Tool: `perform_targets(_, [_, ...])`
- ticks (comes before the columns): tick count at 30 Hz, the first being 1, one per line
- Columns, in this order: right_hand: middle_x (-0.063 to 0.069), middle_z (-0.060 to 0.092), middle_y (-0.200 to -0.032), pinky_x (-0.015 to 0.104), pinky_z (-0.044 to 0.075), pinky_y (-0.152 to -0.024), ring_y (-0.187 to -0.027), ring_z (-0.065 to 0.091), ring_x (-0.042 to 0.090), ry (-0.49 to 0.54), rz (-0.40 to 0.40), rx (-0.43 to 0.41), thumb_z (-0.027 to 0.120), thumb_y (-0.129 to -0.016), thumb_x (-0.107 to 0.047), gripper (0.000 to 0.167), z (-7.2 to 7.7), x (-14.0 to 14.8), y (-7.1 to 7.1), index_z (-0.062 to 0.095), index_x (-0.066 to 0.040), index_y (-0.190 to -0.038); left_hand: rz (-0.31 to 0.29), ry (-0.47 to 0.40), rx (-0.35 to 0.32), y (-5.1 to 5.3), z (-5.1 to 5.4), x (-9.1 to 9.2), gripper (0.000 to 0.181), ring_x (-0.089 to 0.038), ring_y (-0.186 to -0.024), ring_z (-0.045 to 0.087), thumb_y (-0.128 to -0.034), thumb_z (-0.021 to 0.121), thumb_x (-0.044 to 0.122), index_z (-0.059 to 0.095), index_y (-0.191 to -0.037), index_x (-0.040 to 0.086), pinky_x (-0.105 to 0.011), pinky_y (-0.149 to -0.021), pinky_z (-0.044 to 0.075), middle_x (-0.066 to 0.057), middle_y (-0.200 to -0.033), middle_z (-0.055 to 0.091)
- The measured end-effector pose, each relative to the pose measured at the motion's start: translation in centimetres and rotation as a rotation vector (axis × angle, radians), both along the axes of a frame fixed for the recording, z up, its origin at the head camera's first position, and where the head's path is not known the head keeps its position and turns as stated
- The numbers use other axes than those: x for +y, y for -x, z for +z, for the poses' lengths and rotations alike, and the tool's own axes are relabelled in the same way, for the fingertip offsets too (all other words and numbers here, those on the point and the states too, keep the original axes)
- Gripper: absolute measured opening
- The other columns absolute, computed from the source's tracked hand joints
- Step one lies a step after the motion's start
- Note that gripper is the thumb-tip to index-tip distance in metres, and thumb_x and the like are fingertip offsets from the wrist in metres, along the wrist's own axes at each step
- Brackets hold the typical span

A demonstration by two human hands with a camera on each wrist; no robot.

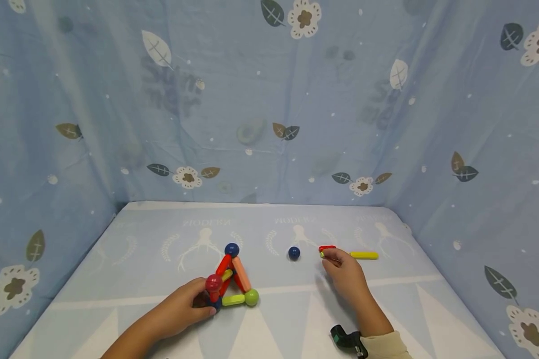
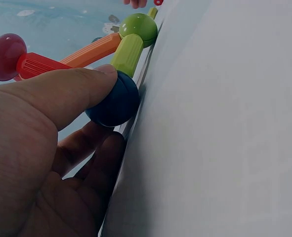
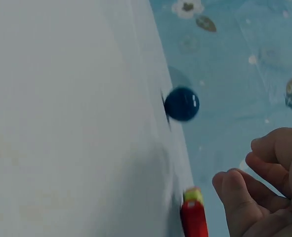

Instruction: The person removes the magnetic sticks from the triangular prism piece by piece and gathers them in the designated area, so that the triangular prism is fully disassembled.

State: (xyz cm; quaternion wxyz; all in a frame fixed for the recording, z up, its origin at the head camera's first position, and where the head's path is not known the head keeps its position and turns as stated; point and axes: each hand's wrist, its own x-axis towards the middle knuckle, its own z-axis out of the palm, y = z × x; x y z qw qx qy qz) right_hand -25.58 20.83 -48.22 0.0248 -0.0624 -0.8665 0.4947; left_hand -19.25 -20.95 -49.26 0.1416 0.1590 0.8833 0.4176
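Observation:
At the left of the head view, a frame of magnetic building sticks and balls stands on the table. My left hand [image 1: 176,306] grips its near blue ball [image 2: 115,101], thumb on top and fingers beneath. A red ball [image 1: 213,283], a green ball [image 1: 251,297], a blue ball [image 1: 231,250], an orange stick [image 1: 241,274] and a light green stick [image 1: 233,300] belong to this frame. My right hand [image 1: 348,279] hovers by a red stick [image 3: 194,219] and a yellow-green stick [image 3: 192,194]. In the right wrist view its loosely bent fingers hold nothing.
A loose blue ball [image 1: 294,253] lies between the hands, towards the back. A yellow stick [image 1: 364,255] lies right of my right hand. A black strapped device [image 1: 348,341] sits at the right wrist. Blue patterned cloth [image 1: 269,99] encloses the table's back and sides.

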Motion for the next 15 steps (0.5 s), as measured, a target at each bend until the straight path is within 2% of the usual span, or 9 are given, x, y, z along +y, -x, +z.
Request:
perform_targets(4, [0.003,0.073,-0.124,0.039,0.059,-0.096,-0.116,0.069,0.021,0.019,0.073,-0.004,0.071,-0.100,-0.017,0.026,0.2,-1.9,-0.7,0.073,-0.012,-0.125,-0.005,-0.004,-0.007,0.0,-0.2,0.1,0.041,-0.016,-0.103,0.063,-0.0878,0.086,0.033,0.064,-0.122,0.026,-0.037,-0.092,0.057,0.002,-0.114,0.063])
perform_targets(9, [0.000,0.074,-0.118,0.039,0.059,-0.096,-0.112,0.069,0.018,0.031,0.223,-0.026,0.073,-0.099,-0.018,0.023,0.5,-4.3,-1.4,0.073,-0.014,-0.121,-0.007,-0.004,-0.007,0.0,-0.2,0.2,0.041,-0.015,-0.104,0.064,-0.0878,0.085,0.033,0.064,-0.122,0.026,-0.037,-0.092,0.057,0.001,-0.115,0.063])
perform_targets(15, [0.000,0.074,-0.116,0.037,0.060,-0.093,-0.106,0.068,0.017,0.015,0.363,-0.014,0.074,-0.099,-0.021,0.023,1.0,-7.3,-1.3,0.072,-0.014,-0.121,0.004,0.000,-0.001,0.1,-0.2,0.1,0.041,-0.015,-0.102,0.064,-0.0872,0.086,0.034,0.064,-0.121,0.025,-0.036,-0.090,0.058,0.001,-0.113,0.063])
